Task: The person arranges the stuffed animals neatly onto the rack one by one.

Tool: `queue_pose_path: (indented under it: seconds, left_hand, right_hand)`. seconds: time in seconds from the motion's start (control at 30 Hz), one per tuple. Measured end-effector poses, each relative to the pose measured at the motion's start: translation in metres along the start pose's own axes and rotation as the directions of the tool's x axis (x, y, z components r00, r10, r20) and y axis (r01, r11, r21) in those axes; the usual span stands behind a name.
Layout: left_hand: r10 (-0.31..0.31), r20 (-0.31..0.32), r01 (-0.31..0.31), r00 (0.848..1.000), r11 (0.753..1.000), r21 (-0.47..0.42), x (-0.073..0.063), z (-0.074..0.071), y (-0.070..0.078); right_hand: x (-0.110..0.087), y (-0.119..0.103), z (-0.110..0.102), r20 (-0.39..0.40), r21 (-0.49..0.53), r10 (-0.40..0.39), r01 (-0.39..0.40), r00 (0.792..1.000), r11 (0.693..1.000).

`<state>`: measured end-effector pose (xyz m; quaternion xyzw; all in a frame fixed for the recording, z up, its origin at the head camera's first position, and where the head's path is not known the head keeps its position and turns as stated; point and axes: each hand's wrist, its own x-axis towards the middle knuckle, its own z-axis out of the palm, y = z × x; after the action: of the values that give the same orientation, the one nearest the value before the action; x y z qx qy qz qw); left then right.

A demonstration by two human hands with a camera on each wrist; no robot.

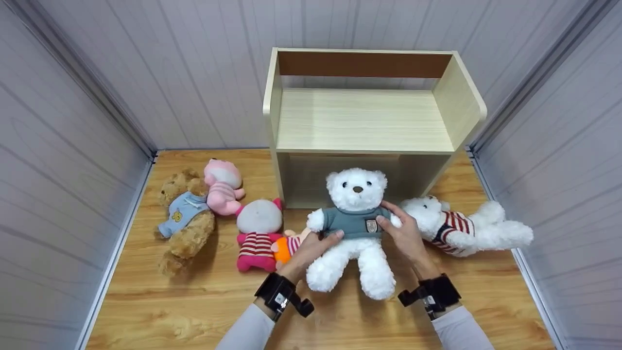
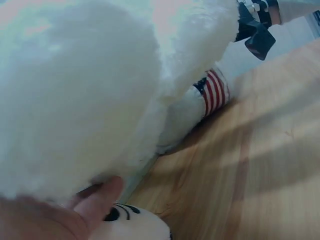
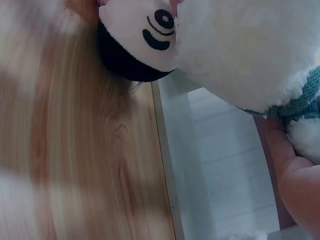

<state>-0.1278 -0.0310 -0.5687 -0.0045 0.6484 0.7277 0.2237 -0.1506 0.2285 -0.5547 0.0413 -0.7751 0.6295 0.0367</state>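
A white teddy bear (image 1: 357,189) in a grey-green sweater faces me, upright, in front of the shelf's lower opening. My left hand (image 1: 313,249) holds its side, thumb on the sweater's lower front. On the other side my right hand (image 1: 407,237) grips the sweater, its thumb near the badge; most fingers of both hands are hidden behind the toy. White fur (image 2: 85,100) fills much of the left wrist view, above my left hand (image 2: 82,212). In the right wrist view, my right hand (image 3: 297,175) touches the sweater (image 3: 300,102).
A pale wooden shelf unit (image 1: 364,119) stands by the back wall. Left lie a brown bear (image 1: 187,214), a pink plush (image 1: 223,187), a grey-headed plush (image 1: 260,218) and a partly hidden orange-clothed doll (image 1: 284,249). A striped-sweater white bear (image 1: 461,228) lies right.
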Motion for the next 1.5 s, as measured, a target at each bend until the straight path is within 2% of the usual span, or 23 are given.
queue_pose_path:
  seconds: [0.07, 0.13, 0.2, 0.37, 0.47, 0.6, 0.8, 0.93, 1.1, 1.2, 1.27, 1.37, 1.5]
  left_hand:
    - [-0.041, -0.013, 0.042, 0.999, 0.998, 0.054, 0.001, 0.0, -0.001]
    - [-0.053, -0.025, 0.055, 0.998, 0.996, 0.071, 0.003, 0.0, -0.003]
    - [-0.037, -0.038, 0.039, 0.999, 0.997, 0.06, 0.004, 0.0, -0.004]
    - [0.048, -0.071, -0.047, 0.996, 0.999, 0.025, 0.007, 0.0, -0.005]
    - [0.043, -0.104, -0.04, 0.994, 0.999, 0.031, 0.008, 0.0, -0.005]
    - [0.016, -0.135, -0.009, 0.991, 0.999, 0.053, 0.01, -0.003, -0.005]
    - [0.01, -0.136, 0.0, 0.991, 0.997, 0.075, 0.013, -0.007, -0.007]
    - [0.039, -0.109, -0.031, 0.993, 0.997, 0.077, 0.016, -0.006, -0.011]
    - [0.137, -0.033, -0.134, 0.99, 0.988, 0.076, 0.019, -0.002, -0.013]
    - [0.138, -0.015, -0.135, 0.99, 0.981, 0.137, 0.018, -0.002, -0.013]
    - [0.125, -0.001, -0.123, 0.992, 0.981, 0.147, 0.016, -0.003, -0.012]
    - [0.113, 0.023, -0.115, 0.993, 0.987, 0.11, 0.013, -0.007, -0.011]
    - [0.162, 0.043, -0.161, 0.986, 0.987, -0.02, 0.014, -0.015, -0.016]
  right_hand:
    - [0.001, -0.001, 0.003, 0.0, 0.029, -0.006, 0.006, 1.0, 1.0]
    - [0.0, -0.002, 0.005, -0.006, 0.08, 0.014, -0.014, 1.0, 0.997]
    - [-0.001, -0.002, 0.008, -0.019, 0.148, 0.057, -0.054, 0.998, 0.988]
    - [-0.006, 0.0, 0.013, -0.037, 0.277, 0.162, -0.146, 0.986, 0.95]
    - [-0.006, 0.003, 0.016, 0.046, 0.297, 0.163, -0.169, 0.986, 0.94]
    - [-0.007, 0.005, 0.018, 0.182, 0.318, 0.161, -0.213, 0.97, 0.924]
    - [-0.009, 0.008, 0.019, 0.232, 0.338, 0.171, -0.244, 0.958, 0.909]
    - [-0.008, 0.011, 0.023, 0.25, 0.322, 0.179, -0.256, 0.951, 0.911]
    - [-0.007, 0.011, 0.03, 0.209, 0.209, 0.21, -0.253, 0.955, 0.945]
    - [-0.007, 0.012, 0.033, 0.153, 0.143, 0.232, -0.254, 0.961, 0.957]
    - [-0.007, 0.013, 0.035, 0.133, 0.145, 0.251, -0.269, 0.959, 0.952]
    - [-0.007, 0.015, 0.036, 0.127, 0.212, 0.266, -0.288, 0.955, 0.934]
    - [-0.001, 0.018, 0.03, 0.09, 0.257, 0.295, -0.308, 0.951, 0.916]
